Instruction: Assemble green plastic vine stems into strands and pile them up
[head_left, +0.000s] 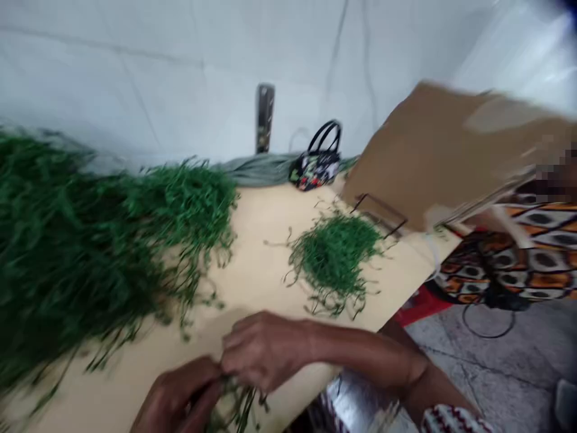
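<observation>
My left hand point(178, 397) and my right hand point(268, 349) meet at the near edge of the table, fingers closed and pinching together. Thin green curly stems point(244, 410) hang below the pinch, partly hidden and blurred; the exact spot where the fingers grip them is covered. Left of my hands, a large heap of the same kind of green stems point(76, 258) spreads over the table. A smaller loose pile of green stems point(338, 252) lies beyond my right forearm.
Pale table point(265, 240) runs along a white wall. At its back stand a flowered handbag point(315, 168) and a grey cloth point(261, 170). On the right, a large cardboard piece point(433, 150) leans near a thin metal frame point(381, 210). A person in patterned clothes point(541, 252) is behind it.
</observation>
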The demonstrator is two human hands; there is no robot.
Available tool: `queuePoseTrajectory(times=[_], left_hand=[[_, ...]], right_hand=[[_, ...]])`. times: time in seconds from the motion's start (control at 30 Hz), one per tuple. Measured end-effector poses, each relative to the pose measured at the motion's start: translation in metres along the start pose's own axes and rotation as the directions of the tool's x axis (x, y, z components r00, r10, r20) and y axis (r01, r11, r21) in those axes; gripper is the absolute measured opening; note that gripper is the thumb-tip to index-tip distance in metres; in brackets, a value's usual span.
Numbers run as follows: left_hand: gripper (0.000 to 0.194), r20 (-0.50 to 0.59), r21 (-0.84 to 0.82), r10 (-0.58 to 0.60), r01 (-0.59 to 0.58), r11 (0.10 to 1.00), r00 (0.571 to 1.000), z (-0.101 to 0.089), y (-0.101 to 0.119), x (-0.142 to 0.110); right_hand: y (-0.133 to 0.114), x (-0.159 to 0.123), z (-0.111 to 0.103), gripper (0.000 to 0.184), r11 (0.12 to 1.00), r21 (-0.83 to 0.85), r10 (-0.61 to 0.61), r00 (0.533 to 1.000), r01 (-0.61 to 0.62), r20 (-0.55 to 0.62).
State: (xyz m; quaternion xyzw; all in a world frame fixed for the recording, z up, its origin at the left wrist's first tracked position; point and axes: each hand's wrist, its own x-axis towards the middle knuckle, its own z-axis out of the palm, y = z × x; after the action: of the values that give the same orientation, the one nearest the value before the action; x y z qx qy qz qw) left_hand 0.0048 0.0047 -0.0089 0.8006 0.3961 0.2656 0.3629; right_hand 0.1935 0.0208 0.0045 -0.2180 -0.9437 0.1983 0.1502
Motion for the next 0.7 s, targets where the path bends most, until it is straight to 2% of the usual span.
queuePoseTrajectory(times=[0.07, 0.13, 0.23, 0.37, 0.47, 0.6, 0.7], left_hand=[[0.029, 0.131, -0.054, -0.064, 0.071, 0.996, 0.989, -0.007, 0.014, -0.009], [0.023, 0.200, -0.130, -0.141, 0.169, 0.977, 0.970, -0.009, 0.020, -0.007], [0.019, 0.257, -0.242, -0.128, 0.193, 0.951, 0.958, -0.011, 0.014, -0.002], [0.021, 0.239, -0.181, 0.007, 0.038, 0.983, 0.971, -0.015, 0.009, -0.004], [0.025, 0.242, -0.077, 0.124, -0.109, 0.991, 0.962, -0.018, 0.009, -0.006], [0.028, 0.255, 0.029, 0.228, -0.243, 0.970, 0.940, -0.019, 0.014, -0.006], [0.028, 0.311, -0.003, 0.270, -0.283, 0.959, 0.911, -0.019, 0.020, -0.006]], right_hand=[[-0.002, -0.003, 0.007, 0.017, 0.983, 0.181, -0.018, 0.998, 0.030, -0.068], [0.000, -0.005, 0.011, 0.022, 0.959, 0.283, 0.033, 0.995, -0.004, -0.096], [0.001, -0.003, 0.016, 0.023, 0.936, 0.350, 0.076, 0.992, -0.035, -0.104], [-0.003, 0.002, 0.017, 0.022, 0.925, 0.379, 0.039, 0.997, -0.009, -0.072], [-0.003, 0.006, 0.016, 0.023, 0.889, 0.458, 0.002, 1.000, 0.010, -0.025], [-0.001, 0.009, 0.015, 0.024, 0.784, 0.618, 0.023, 0.997, -0.062, 0.072], [-0.002, 0.009, 0.017, 0.024, 0.656, 0.743, 0.005, 0.986, -0.130, 0.167]])
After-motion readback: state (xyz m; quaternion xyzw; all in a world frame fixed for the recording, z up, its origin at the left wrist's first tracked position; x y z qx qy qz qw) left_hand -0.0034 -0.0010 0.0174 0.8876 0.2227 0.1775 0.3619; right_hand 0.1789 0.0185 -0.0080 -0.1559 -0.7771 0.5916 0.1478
